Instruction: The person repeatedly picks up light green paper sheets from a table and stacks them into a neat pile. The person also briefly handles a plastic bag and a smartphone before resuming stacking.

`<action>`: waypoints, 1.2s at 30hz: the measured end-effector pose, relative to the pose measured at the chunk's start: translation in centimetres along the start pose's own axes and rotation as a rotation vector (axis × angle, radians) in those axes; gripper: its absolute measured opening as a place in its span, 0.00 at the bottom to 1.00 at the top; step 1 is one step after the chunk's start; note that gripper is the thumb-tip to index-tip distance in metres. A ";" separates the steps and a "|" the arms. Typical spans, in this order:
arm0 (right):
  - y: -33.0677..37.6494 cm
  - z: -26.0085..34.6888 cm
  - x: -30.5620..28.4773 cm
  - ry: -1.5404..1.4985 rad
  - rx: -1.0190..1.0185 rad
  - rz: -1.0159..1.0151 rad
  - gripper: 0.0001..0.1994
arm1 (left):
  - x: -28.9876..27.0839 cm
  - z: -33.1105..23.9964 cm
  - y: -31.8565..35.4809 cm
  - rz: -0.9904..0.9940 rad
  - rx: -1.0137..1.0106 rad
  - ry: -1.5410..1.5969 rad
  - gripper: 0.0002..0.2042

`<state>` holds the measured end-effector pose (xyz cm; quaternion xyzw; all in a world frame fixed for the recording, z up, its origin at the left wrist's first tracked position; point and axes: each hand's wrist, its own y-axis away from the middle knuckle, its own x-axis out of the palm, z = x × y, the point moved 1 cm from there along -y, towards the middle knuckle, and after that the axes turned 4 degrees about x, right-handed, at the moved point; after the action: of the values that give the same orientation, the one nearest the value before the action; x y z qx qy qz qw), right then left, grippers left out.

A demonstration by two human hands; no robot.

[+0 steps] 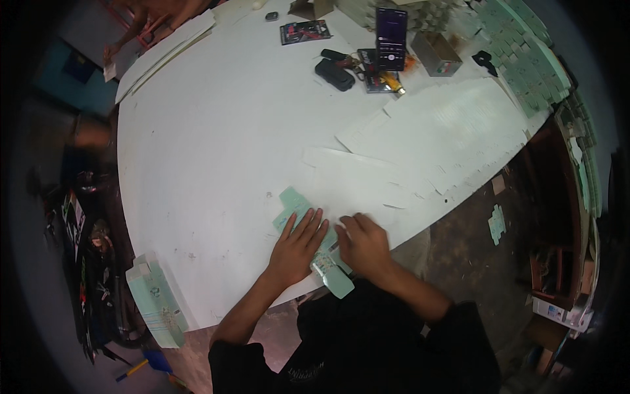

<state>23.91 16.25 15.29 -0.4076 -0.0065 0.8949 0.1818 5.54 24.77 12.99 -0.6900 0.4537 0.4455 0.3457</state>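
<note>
A pale green cut-out cardboard box blank [335,281] lies aslant on the white table at its near edge, its lower flap sticking out toward me. My left hand [296,249] rests flat across its middle, fingers stretched out and slightly apart. My right hand [365,247] is at the blank's right edge with the fingers curled in; the fingertips are partly hidden, so what they grip, if anything, does not show. Both hands cover much of the blank's centre.
A stack of green blanks [154,299] sits at the table's near left corner. White sheets [446,125] cover the right side. Farther off are a propped phone [392,39], a black pouch [335,75] and an open small box [436,54]. More green blanks [525,65] are piled far right.
</note>
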 end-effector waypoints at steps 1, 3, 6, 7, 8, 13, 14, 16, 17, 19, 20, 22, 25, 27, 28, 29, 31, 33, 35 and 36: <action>0.8 -0.3 -0.4 0.040 -0.073 0.002 0.18 | -0.6 0.2 1.5 0.028 -0.046 -0.020 0.38; 1.3 -0.4 -0.6 0.123 -0.199 0.119 0.26 | -1.2 0.5 3.6 0.069 -0.095 -0.013 0.39; 2.7 -1.7 0.2 0.166 -0.205 0.239 0.39 | -2.3 1.0 5.7 0.250 -0.105 -0.084 0.44; 2.5 -1.6 0.0 0.190 -0.211 0.242 0.39 | -2.9 1.2 6.7 0.255 -0.148 -0.043 0.46; 2.4 -1.3 -0.1 0.214 -0.217 0.245 0.39 | -3.5 1.4 7.8 0.259 -0.190 -0.002 0.48; 3.1 -0.3 1.4 0.302 -0.192 0.187 0.26 | -5.3 1.1 10.1 0.263 -0.216 0.138 0.54; 3.0 -0.4 1.1 0.230 -0.168 0.238 0.23 | -5.3 1.2 10.1 0.230 -0.204 0.167 0.52; 2.3 0.1 0.8 0.012 -0.106 0.250 0.21 | -4.4 1.8 10.1 0.154 -0.198 0.112 0.49; 1.5 0.5 0.5 -0.127 -0.061 0.216 0.22 | -2.8 2.0 10.0 0.113 -0.204 0.039 0.47; -0.1 0.3 1.4 -0.234 -0.044 0.180 0.23 | -1.7 0.9 7.8 0.101 -0.275 0.011 0.39; -0.9 0.6 1.5 -0.046 -0.130 0.099 0.22 | -1.4 0.6 6.9 0.076 -0.263 -0.003 0.38; -1.6 0.4 2.1 0.212 -0.282 -0.020 0.22 | -1.0 0.5 5.8 0.027 -0.236 -0.031 0.37; -1.5 0.4 3.0 0.205 -0.244 -0.007 0.24 | -0.3 1.1 5.5 -0.062 -0.225 0.044 0.34; -2.0 1.3 2.9 -0.109 -0.121 0.002 0.20 | 0.0 1.0 5.1 0.061 -0.239 -0.013 0.35; -2.0 1.7 3.2 -0.195 -0.025 0.159 0.18 | -1.4 0.0 3.8 0.234 -0.255 -0.101 0.36; -1.9 2.1 3.4 -0.280 0.073 0.317 0.16 | -2.0 -0.7 2.9 0.404 -0.268 -0.188 0.37; -2.1 1.3 3.5 -0.260 0.195 0.516 0.13 | -1.4 0.3 2.3 0.207 -0.035 -0.102 0.40; -2.4 -0.6 1.6 -0.140 0.054 0.173 0.15 | -1.0 1.0 1.8 0.201 0.110 -0.151 0.43; -3.8 -2.2 -1.5 0.390 -0.133 -0.223 0.19 | -2.3 0.3 1.7 0.222 0.073 0.019 0.46; -4.4 -3.2 -2.7 0.524 -0.170 -0.296 0.21 | -2.9 0.2 1.3 0.242 0.071 0.028 0.50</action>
<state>29.33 19.06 15.80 -0.6329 -0.0936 0.7192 0.2709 3.69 25.39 15.49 -0.6237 0.5541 0.4578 0.3074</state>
